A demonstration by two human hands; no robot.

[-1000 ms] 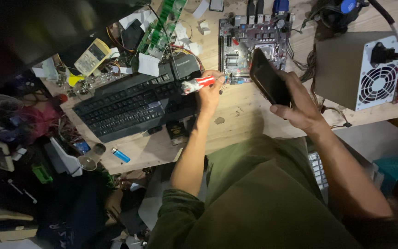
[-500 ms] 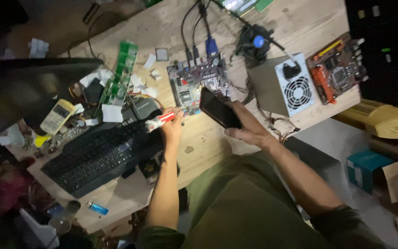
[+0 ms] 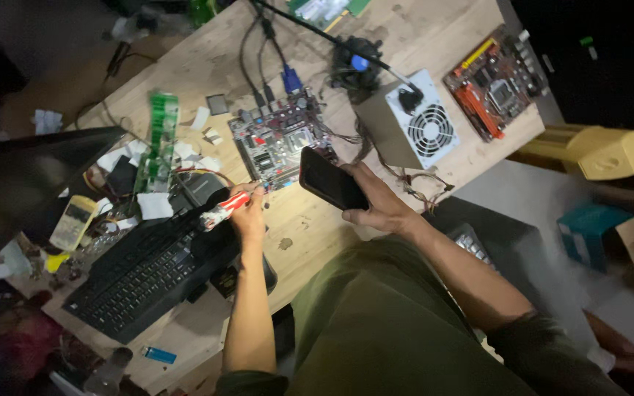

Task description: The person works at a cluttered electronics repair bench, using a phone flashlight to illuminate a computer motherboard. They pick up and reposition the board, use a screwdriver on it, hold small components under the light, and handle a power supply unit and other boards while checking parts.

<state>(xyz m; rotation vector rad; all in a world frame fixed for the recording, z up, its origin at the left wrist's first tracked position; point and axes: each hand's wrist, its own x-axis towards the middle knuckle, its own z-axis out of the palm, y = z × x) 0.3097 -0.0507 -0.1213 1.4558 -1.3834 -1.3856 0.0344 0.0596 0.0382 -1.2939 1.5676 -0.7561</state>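
Dim scene, lit patch mid-desk, dark blurred edges.

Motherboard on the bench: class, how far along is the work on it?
Done: motherboard lies cabled beside the power supply. In hand: right hand holds a phone over it; left hand grips a red-and-white tool. Left: its socket looks bare.

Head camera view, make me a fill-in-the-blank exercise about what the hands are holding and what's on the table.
1. The right hand holds a dark ____ above the wooden table.
2. The left hand grips a red and white tube over the black ____.
3. The grey power supply shows a round ____ grille.

Missing words: phone; keyboard; fan
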